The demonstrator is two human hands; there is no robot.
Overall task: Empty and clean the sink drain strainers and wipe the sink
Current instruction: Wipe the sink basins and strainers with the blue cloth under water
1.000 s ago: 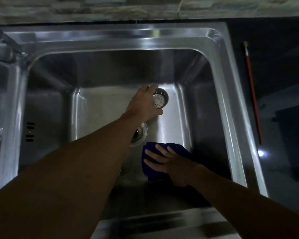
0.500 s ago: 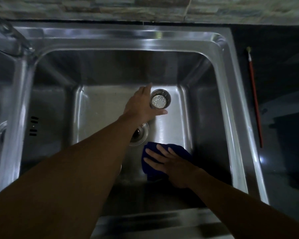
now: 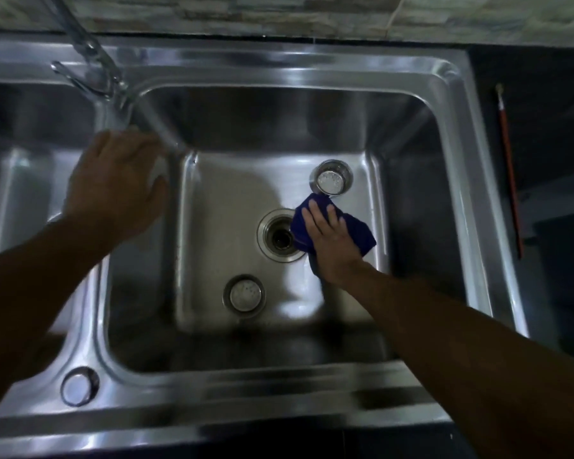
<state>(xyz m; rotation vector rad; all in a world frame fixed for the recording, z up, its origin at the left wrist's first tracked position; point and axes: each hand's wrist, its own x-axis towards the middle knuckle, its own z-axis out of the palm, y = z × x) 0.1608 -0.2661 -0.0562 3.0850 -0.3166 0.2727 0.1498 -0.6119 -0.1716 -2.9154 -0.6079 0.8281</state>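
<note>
- We find the right hand flat on the cloth, fingers straight and slightly spread, pressing it to the floor of the sink
- The open drain lies just to the thumb side of those fingers, at the cloth's edge
- The far strainer stands just beyond the fingertips; the near strainer sits back past the wrist, thumb side
- The left hand is well apart over the divider, blurred; its finger state we cannot tell
- We judge the right hand nearer to both strainers
</note>
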